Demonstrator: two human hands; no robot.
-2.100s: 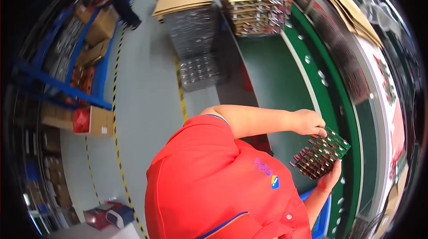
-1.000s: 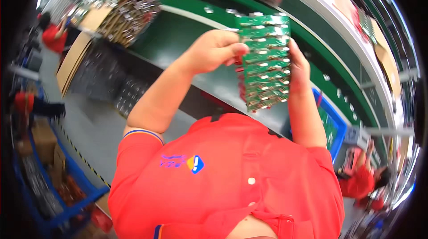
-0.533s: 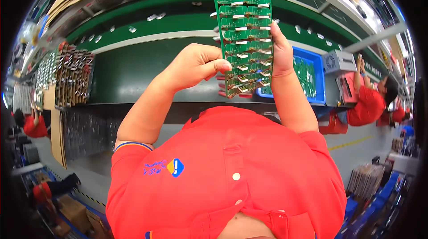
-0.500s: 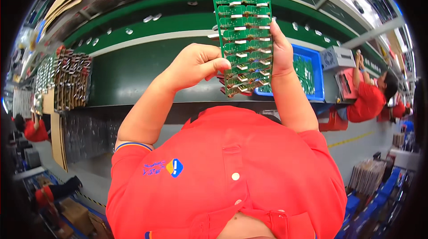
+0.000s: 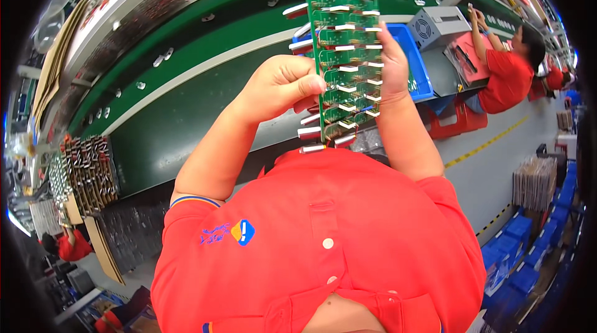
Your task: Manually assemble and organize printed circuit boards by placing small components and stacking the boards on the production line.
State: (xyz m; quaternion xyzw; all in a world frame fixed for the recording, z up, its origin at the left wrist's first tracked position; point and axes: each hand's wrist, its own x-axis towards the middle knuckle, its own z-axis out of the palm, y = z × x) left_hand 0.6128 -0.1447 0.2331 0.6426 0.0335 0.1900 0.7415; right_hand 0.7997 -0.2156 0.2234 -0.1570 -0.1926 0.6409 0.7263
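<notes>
Upright in front of my chest is a panel of green circuit boards [image 5: 348, 37], joined in two columns with white connectors standing out in rows. My left hand [image 5: 286, 87] pinches its left edge between thumb and curled fingers. Along the right edge my right hand [image 5: 393, 65] grips it, with the thumb up the side and the other fingers hidden behind. Silver and red flat parts [image 5: 311, 133] stick out past the panel's left and lower edges. A blue bin [image 5: 418, 65] stands on the bench behind my right hand, partly covered by it.
A dark green bench [image 5: 168, 128] runs across, with a green conveyor strip [image 5: 199, 37] beyond it carrying small pale pieces. Stacked board panels [image 5: 90, 171] stand at the left. To the right are a grey box with a fan [image 5: 438, 25] and a co-worker in red [image 5: 507, 78].
The surroundings have swung round in view, the bench's left end lower and its right end higher. The panel has turned slightly, showing more silver and red parts behind it. Both hands keep their hold.
</notes>
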